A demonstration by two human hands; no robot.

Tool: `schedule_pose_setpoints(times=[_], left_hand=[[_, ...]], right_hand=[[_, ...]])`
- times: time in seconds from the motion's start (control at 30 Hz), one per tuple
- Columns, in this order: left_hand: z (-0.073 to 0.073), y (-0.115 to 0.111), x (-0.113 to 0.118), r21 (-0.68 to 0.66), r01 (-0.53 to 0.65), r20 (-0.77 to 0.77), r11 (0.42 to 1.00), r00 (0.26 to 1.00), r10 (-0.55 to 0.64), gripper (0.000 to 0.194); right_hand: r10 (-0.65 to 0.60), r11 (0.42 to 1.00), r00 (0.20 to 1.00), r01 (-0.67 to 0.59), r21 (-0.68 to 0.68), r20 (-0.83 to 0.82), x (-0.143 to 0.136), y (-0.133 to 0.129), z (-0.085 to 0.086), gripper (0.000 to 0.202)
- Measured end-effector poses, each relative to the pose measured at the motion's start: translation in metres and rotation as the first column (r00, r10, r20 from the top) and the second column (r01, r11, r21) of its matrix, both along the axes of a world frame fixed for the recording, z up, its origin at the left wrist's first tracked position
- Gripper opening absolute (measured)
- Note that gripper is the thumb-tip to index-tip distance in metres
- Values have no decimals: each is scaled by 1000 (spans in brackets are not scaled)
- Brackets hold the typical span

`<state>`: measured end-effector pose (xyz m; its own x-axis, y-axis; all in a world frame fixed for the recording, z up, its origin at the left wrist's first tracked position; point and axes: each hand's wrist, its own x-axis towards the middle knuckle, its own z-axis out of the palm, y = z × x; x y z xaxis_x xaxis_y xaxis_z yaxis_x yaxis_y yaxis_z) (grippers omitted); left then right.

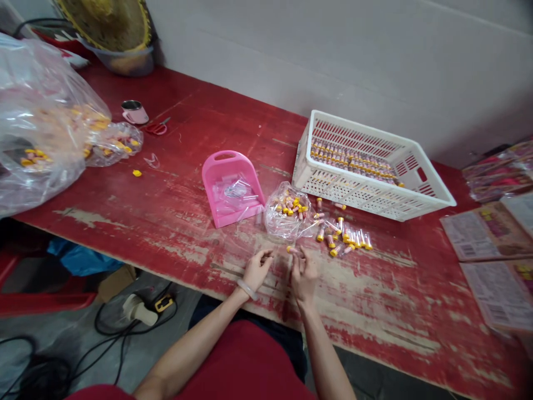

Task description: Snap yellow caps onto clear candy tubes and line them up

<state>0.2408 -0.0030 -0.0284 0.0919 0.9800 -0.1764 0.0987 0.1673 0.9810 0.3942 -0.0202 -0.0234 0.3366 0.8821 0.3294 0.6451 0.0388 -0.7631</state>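
On the red counter [179,166], nearer than the white crate [353,193] and clear bag [275,223], the left hand [256,272] curls, holding what I cannot tell, while the right hand's [305,275] grip pinches a yellow-capped tube [293,251], best held lightly, cap pointing left.

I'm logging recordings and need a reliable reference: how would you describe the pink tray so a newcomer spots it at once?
On the worn red table, find the white crate, then look left past the clear bag of yellow-capped pieces. There, beyond the left hand, lies the pink tray; its bright pink colour, rounded far edge and handle slot set it apart from bag and crate.
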Motion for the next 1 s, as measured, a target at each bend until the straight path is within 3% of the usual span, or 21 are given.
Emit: schedule_pose_setpoints(times=[0.1, 0.27, 0.37, 0.47, 0.53, 0.63, 0.7, 0.77, 0.87, 0.93, 1.0], left_hand=[[2, 0, -4, 14, -10, -17, 1000, 1000, 10, 24], [0, 1, -10, 17, -86, -16, 996, 996, 86, 22], [-3, 2, -10, 14, -91, -29, 996, 995, 92, 21], [-4, 2, -8, 12, -79, -27, 997, 996, 79, 21], [-2, 1, -5, -4, -35, -8, 999, 999, 35, 22], [2, -3, 2, -12, 75, 35, 997, 997, -74, 25], [4, -6, 6, -16, 118, 72, 993, 991, -117, 26], [5, -8, 9, -28, 129, 98, 991, 987, -125, 27], [6, -8, 8, -28, 128, 83, 991, 989, -126, 26], [6, -7, 6, -20, 109, 63, 994, 992, -107, 24], [6, -5, 2, -27, 66, 49, 997, 997, -64, 24]], right_hand=[[104, 995, 981, -102, -22, 165, 2, 4, -9, 38], [90, 996, 963, -92, -5, 252, 5, -3, -20, 35], [53, 999, 974, -55, 1, 219, 8, -11, -19, 35], [12, 998, 999, -9, -59, 53, 10, -17, -13, 40], [-66, 993, 982, 48, -104, -179, 9, -18, -7, 49], [-164, 983, 825, 92, -157, -540, 4, -17, 4, 62], [-165, 982, 734, 57, -183, -659, 0, -16, 10, 63], [-149, 982, 707, 21, -190, -691, -4, -16, 14, 61], [-110, 989, 800, 28, -146, -590, -8, -17, 18, 57], [-99, 995, 918, 78, -70, -385, -7, -17, 16, 51], [-52, 999, 990, 52, -6, -130, -3, -15, 10, 41]])
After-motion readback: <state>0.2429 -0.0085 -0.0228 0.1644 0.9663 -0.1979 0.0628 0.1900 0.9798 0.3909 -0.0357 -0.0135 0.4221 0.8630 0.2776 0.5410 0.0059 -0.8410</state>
